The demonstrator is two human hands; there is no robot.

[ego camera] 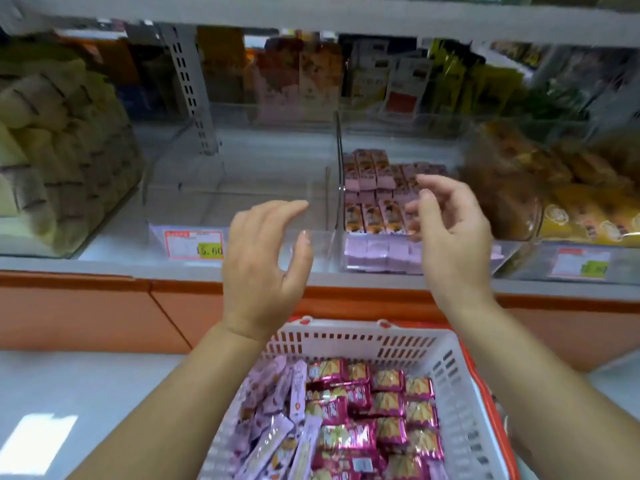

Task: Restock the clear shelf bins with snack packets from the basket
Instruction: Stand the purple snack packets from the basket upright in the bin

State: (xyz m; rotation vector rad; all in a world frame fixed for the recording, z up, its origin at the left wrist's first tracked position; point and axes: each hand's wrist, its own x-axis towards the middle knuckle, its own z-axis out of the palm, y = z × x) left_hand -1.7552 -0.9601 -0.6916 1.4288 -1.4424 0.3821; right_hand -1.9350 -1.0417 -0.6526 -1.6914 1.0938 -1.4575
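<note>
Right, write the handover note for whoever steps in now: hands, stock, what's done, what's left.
Left hand: open, holding nothing, raised in front of the empty clear bin.
Right hand: open, holding nothing, raised in front of the partly filled bin.
Basket: below the hands, holding magenta packets and lilac stick packets.
Done: rows of shelved packets stand in the partly filled bin.
Left: stock the empty clear bin and top up the other. The basket holds plenty.
</note>
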